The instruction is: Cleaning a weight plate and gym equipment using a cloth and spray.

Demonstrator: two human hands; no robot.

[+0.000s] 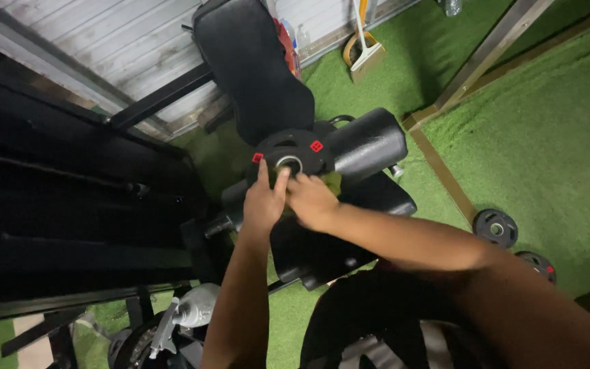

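A black weight plate [291, 152] with small red labels and a shiny metal centre hole sits on a gym machine, beside a black padded roller [367, 142]. My left hand [264, 201] grips the plate's lower left edge, fingers up against its face. My right hand [312, 199] holds the plate's lower right edge, just under the hole. A yellow-green thing shows between my right hand and the roller; what it is cannot be made out.
A black padded seat back [250, 68] stands behind the plate. Two smaller black plates [495, 227] [537, 265] lie on the green turf at right. A metal frame rail [445, 174] crosses the turf. A dark machine frame [69, 205] fills the left. A broom [363, 55] leans on the far wall.
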